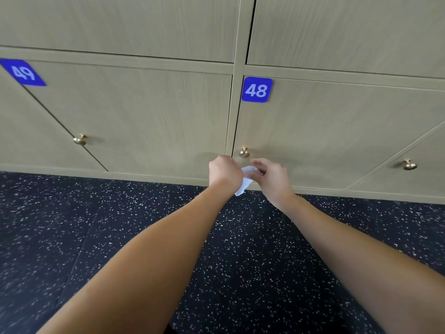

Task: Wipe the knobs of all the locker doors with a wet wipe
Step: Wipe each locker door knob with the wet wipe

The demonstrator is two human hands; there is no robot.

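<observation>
A white wet wipe (246, 181) hangs between my two hands, just below the brass knob (244, 153) of locker door 48 (337, 131). My left hand (225, 172) grips the wipe with curled fingers. My right hand (271, 178) pinches its upper edge. Neither hand touches the knob. Further left, the door beside number 49 carries a brass knob (80, 140). A third brass knob (409, 164) sits on the door at the far right.
Beige wood-grain locker doors fill the upper half, with blue number plates 49 (22, 73) and 48 (256, 89). Dark speckled flooring (120, 225) runs up to the locker base. More doors sit in the row above.
</observation>
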